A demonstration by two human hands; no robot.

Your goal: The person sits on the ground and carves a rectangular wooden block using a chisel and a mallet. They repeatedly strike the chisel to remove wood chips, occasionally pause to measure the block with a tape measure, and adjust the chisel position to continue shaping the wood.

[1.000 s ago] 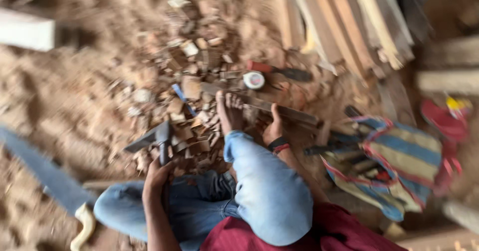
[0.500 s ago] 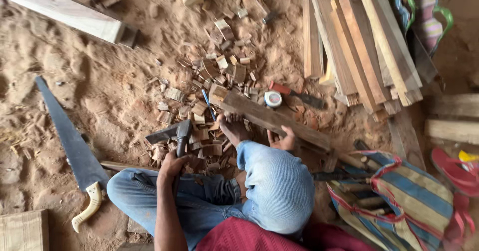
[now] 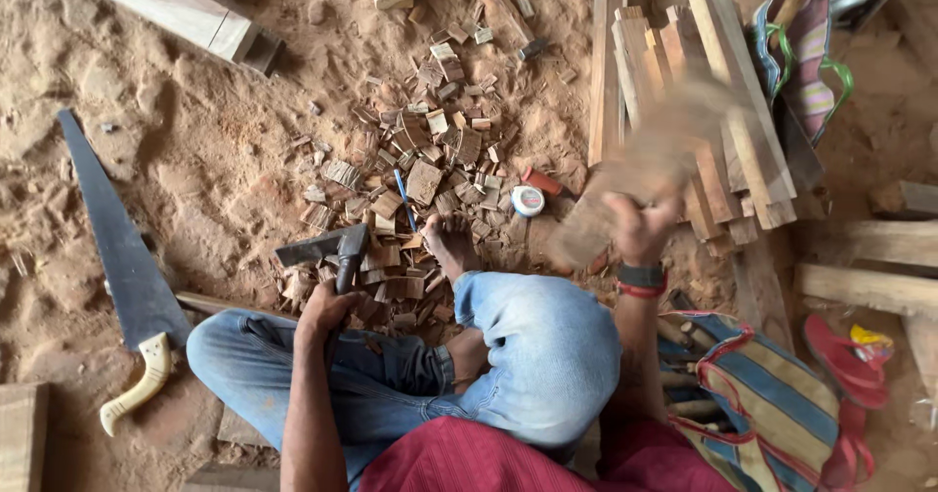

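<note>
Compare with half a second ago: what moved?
The right hand lifted the wood piece off the chip pile and swings it, blurred. The left hand stays gripping the adze. The saw and tape measure lie unmoved.

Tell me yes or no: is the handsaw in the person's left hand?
No, the handsaw lies on the sandy ground apart from the left hand, which grips a hatchet.

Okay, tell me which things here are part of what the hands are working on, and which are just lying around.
In hand:
- left hand grips the adze-like tool
- right hand holds the wooden piece, blurred
- wood chips by the bare foot

Lying about:
- handsaw
- tape measure
- blue pen
- stacked planks
- striped bag
- red sandal
</note>
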